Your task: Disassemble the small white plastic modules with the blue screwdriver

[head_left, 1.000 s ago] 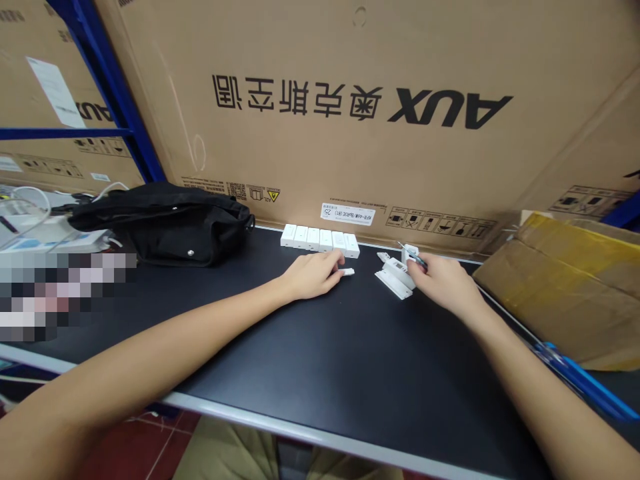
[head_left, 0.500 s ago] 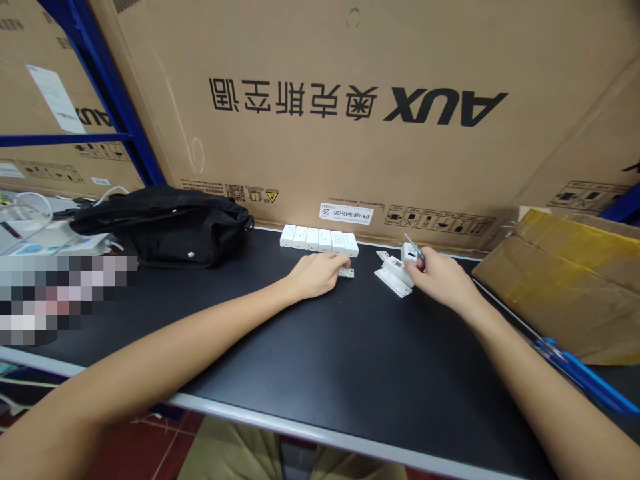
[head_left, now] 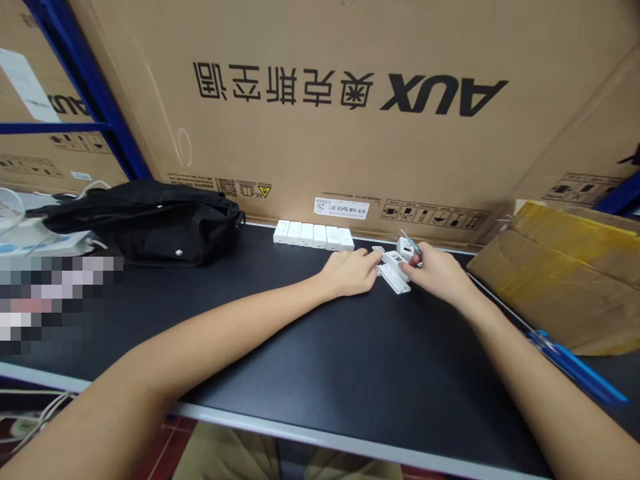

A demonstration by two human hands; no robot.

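My left hand (head_left: pixel 353 272) rests low over the black table, fingers bent and closed on a small white plate (head_left: pixel 379 270) at their tips, mostly hidden. Right beside it lie a flat white strip (head_left: pixel 395 281), a white housing with a dark window (head_left: pixel 397 261) and another small white piece with holes (head_left: pixel 379 250). My right hand (head_left: pixel 436 270) is closed around a thin metal tool (head_left: pixel 409 240) whose tip points up and left; its exact kind is unclear. The right fingertips touch the white housing. A white box-shaped part (head_left: pixel 405 248) stands just behind them.
Several white boxes (head_left: pixel 313 235) stand in a row near the back edge. A black bag (head_left: pixel 170 227) lies at left, beside white devices with cables (head_left: pixel 45 243). A large carton (head_left: pixel 300 147) walls off the back; a taped carton (head_left: pixel 565 280) and blue item (head_left: pixel 580 367) sit at right.
My left hand has moved right with the small white plate, from in front of the box row to the white parts. My right hand still holds the thin tool there. The view has shifted slightly.
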